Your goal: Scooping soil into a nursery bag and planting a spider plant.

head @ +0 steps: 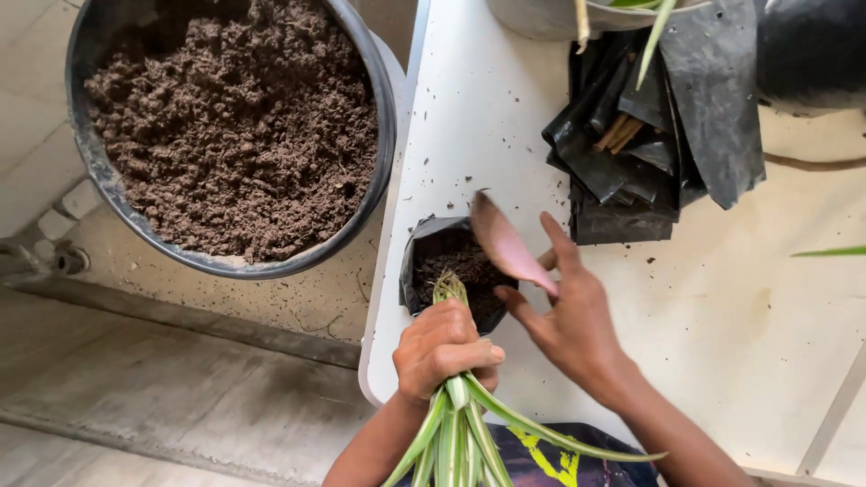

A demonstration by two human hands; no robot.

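Clenched in a fist, the left hand (444,347) has its grip pressed tight around one bundle of green-and-white striped plant leaves (456,433), holding the base of the plant down into one small black grow bag (424,257) part-filled with soil. This bag stands on the white bench (740,325), close to its left edge. Beside it, the right hand (568,316) pinches one pink scoop (505,245) between thumb and fingers, the blade tilted over the bag's mouth.

One large dark tub (383,117) heaped with brown soil (234,126) sits left of the bench, lower down, its rim just beside the bench edge. One loose stack of empty black bags (649,144) lies at the far side of the bench, with a few brown sticks (618,133) among them; how many bags are in the stack cannot be told.

Crumbs of soil dot the white bench top around the grow bag. Below and to the left runs a grey concrete floor (162,397). To the right of the hands the bench is bare and wide; to the left, the bench edge lies just beside the left hand.
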